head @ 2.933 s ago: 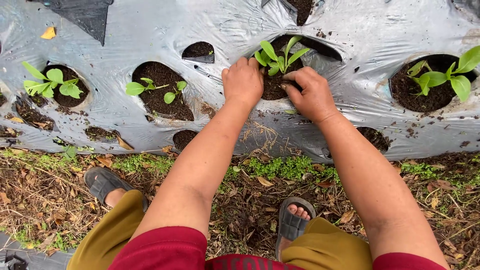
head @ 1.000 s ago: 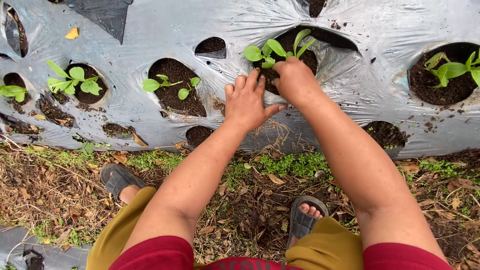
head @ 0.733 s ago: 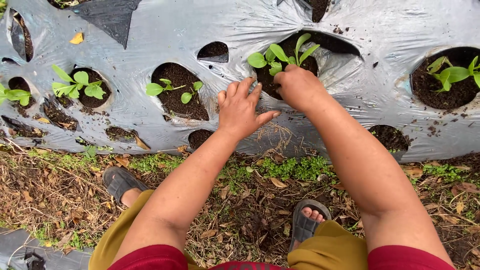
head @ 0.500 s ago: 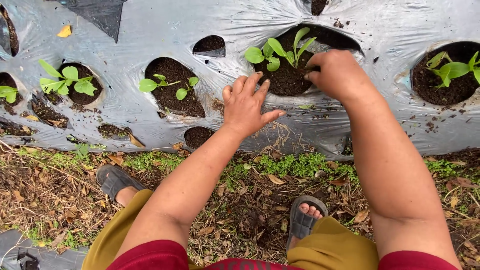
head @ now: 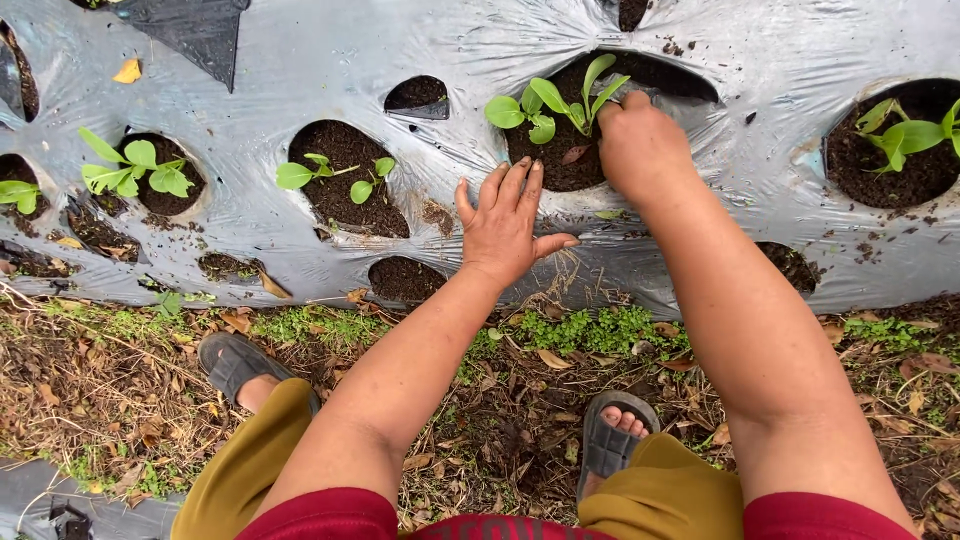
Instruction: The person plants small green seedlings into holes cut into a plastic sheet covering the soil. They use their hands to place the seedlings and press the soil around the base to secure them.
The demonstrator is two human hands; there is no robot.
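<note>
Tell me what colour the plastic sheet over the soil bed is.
Silvery grey plastic sheet, seen in the head view.

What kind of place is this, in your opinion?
Most likely an outdoor vegetable plot. A raised bed is covered with silver plastic mulch cut with round holes, young seedlings grow in the dark soil of those holes, and weeds and dry leaves cover the ground beside it.

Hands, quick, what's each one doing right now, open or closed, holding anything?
Left hand: open, fingers spread flat on the silver plastic sheet, holding nothing.
Right hand: curled down in the soil hole beside the seedling; any grasp cannot be told.
</note>
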